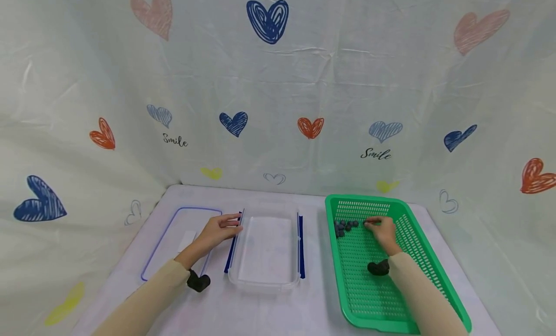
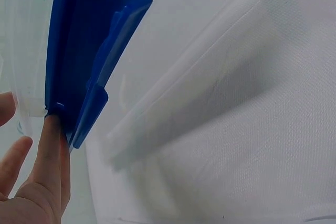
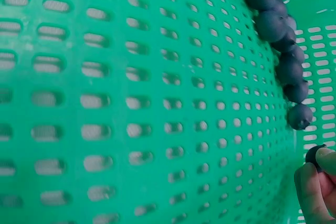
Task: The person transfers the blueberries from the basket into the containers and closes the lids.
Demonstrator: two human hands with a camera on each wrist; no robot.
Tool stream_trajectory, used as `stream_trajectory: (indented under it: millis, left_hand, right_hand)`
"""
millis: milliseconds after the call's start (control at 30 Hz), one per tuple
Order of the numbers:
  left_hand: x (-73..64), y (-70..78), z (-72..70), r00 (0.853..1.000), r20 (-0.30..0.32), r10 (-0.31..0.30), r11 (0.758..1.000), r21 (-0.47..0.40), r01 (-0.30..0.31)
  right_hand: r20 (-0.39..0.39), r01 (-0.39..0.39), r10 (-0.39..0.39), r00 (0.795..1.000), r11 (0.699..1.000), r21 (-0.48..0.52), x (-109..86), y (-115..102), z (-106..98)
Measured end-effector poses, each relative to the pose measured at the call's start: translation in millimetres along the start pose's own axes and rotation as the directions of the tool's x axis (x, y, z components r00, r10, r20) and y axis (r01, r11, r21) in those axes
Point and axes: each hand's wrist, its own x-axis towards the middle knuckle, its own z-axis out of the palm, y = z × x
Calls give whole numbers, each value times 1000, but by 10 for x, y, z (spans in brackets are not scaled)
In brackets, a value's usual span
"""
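My right hand [image 1: 382,232] reaches into a green perforated basket [image 1: 362,321]. Between its thumb and fingertips it pinches one dark blueberry [image 3: 313,154]. Several more blueberries [image 3: 289,69] lie in a line along the basket's far edge, left of that hand. On the other side, my left hand [image 1: 219,230] is at the left edge of a clear plastic container [image 1: 265,249]. Its fingers are fairly straight, spread at the rim, and one fingertip touches the blue side latch [image 2: 84,40]. Through its clear walls the container shows no contents.
A clear lid with a blue seal [image 1: 169,230] lies flat on the table at the left, partly behind the left forearm. Another blue latch [image 1: 301,249] hangs open on the container's right side. A curtain [image 1: 278,85] with printed hearts stands behind the white-covered table [image 1: 312,297].
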Motion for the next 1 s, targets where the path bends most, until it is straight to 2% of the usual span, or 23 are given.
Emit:
stream_trajectory:
  millis: [100,300,467,1000]
  left_hand:
    - [1,-5,4,1000,0,-2,1000,-11,2]
    - [5,-8,12,1000,2,-7,1000,-5,7]
    - [12,-6,10,1000,3,-6,1000,-6,7]
    - [20,-19,-2,1000,6,-11,1000,-22,11]
  right_hand:
    - [10,-1,1,1000,1000,19,-9,-5,-50]
    - [14,5,-5,1000,1000,-13,17,-9,-132]
    - [34,-8,8,999,1000,-5,42,-84,-192]
    - [122,-10,-6,993,991,131,17,-458,-300]
